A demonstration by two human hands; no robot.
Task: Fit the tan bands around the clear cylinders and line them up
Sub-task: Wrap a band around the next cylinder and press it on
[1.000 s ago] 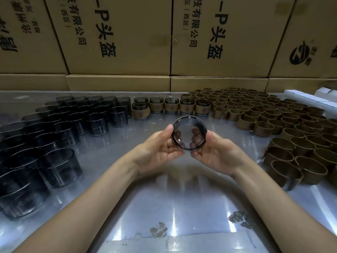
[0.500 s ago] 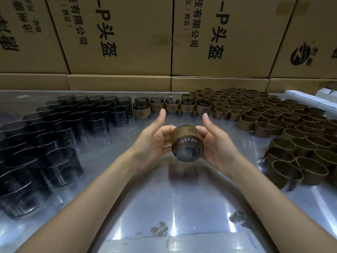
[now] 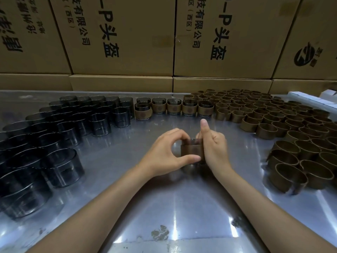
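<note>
A clear cylinder with a tan band around it (image 3: 192,151) stands upright on the table (image 3: 164,207) between my hands. My left hand (image 3: 165,152) pinches it from the left, index finger over the top rim and thumb along the lower front. On its right side my right hand (image 3: 213,145) wraps around it, thumb pointing up. Several banded cylinders (image 3: 174,106) stand in a row at the back centre. Bare clear cylinders (image 3: 62,125) fill the left side. Loose tan bands (image 3: 284,128) cover the right.
Cardboard boxes (image 3: 127,37) with printed characters are stacked along the far edge of the shiny metal table. White boxes (image 3: 310,100) sit at the far right. Bare tabletop lies between my forearms and the front edge.
The banded cylinder was held up with its open end facing me; it has been turned upright and lowered onto the table between both hands.
</note>
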